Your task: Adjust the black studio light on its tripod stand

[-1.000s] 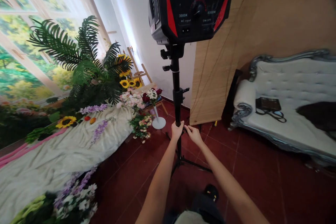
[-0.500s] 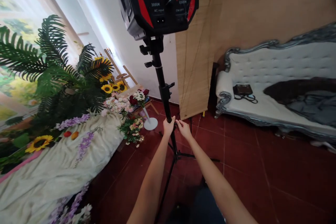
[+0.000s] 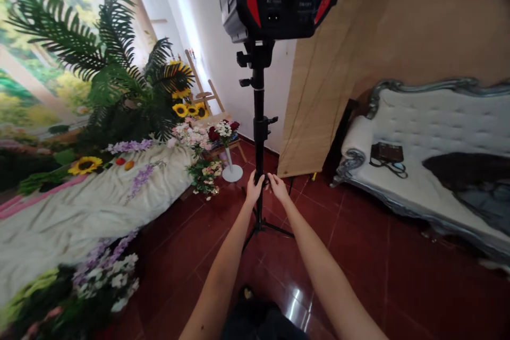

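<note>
A black light stand (image 3: 258, 156) rises upright in front of me, its tripod legs spread on the floor. On its top sits a black studio light (image 3: 285, 2) with red stripes and a dial, its upper part cut off by the frame edge. My left hand (image 3: 254, 189) is closed around the pole, low down above the legs. Close beside it on the right, my right hand (image 3: 279, 190) pinches a small dark knob (image 3: 266, 180) on the stand, mostly hidden by the fingers. Higher up, another clamp knob (image 3: 273, 119) sticks out of the pole.
To the left, a cream cloth (image 3: 159, 186) carries flowers and fruit, with a palm plant (image 3: 115, 64) behind. A white flower stand (image 3: 232, 172) and a wooden easel (image 3: 207, 93) stand beyond. A bamboo blind (image 3: 314, 117) hangs behind; a tufted sofa (image 3: 422, 117) holds a bag (image 3: 388, 153).
My view has shifted, so the stand and light appear more upright and the light farther right. Both hands remain at the same part of the pole.
</note>
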